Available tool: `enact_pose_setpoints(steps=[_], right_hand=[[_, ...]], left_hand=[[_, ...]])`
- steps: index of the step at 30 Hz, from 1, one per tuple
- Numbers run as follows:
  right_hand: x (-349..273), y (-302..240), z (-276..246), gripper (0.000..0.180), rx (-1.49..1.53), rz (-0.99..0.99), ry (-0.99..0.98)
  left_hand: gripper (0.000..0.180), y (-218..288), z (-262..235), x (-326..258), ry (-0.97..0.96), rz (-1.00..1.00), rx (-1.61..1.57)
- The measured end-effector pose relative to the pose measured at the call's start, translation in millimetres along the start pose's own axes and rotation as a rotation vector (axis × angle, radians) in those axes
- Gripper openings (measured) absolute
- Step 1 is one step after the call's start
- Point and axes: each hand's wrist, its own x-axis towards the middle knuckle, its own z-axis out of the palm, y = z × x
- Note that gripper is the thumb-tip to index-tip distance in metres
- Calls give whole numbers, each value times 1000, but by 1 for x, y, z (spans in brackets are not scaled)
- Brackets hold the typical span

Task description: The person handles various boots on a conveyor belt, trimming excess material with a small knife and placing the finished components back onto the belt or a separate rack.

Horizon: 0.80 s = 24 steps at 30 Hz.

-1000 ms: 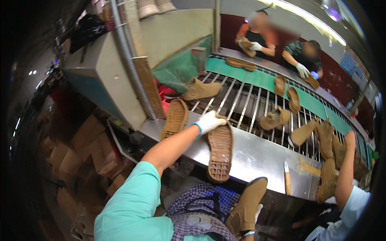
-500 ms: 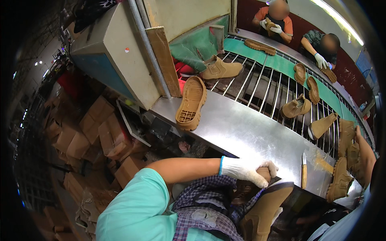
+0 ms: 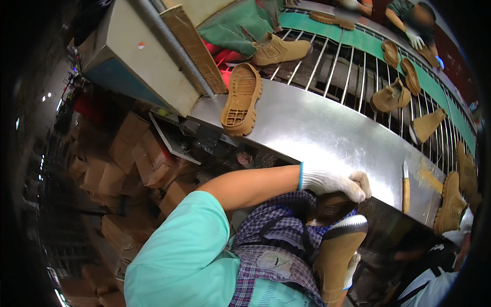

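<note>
Gripping a brown sole at four o'clock, the gloved left hand curls closed; the right hand's fingers, behind a tan boot toward five, I cannot tell. Shiny metal ledge at two, cartons at nine, round sticker toward eleven.

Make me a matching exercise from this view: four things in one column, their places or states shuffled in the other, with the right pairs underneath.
Things
1. Left hand
2. Knife
3. Loose sole
4. Tan boot

Places or states
A. At the left end of the metal ledge
B. Against the right hand, its raised end edged dark
C. Gloved, gripping a brown sole
D. Lying with its blade pointing away from the person

Pairs
1-C, 2-D, 3-A, 4-B
</note>
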Motion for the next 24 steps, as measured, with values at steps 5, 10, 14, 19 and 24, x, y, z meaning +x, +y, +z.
enact_pose_setpoints(steps=[5,10,14,19,24], right_hand=[[-33,0,14,73,-7,53,9],[-22,14,11,77,-96,343,52],[-46,6,11,69,-63,333,78],[-51,40,0,62,277,406,279],[-48,40,0,59,296,363,241]], left_hand=[[51,10,-6,-21,118,-192,-387],[63,-51,8,-30,281,-254,-603],[69,-28,-1,-10,131,-266,-592],[76,-18,2,12,77,-320,-429],[78,-25,9,15,37,-293,-328]])
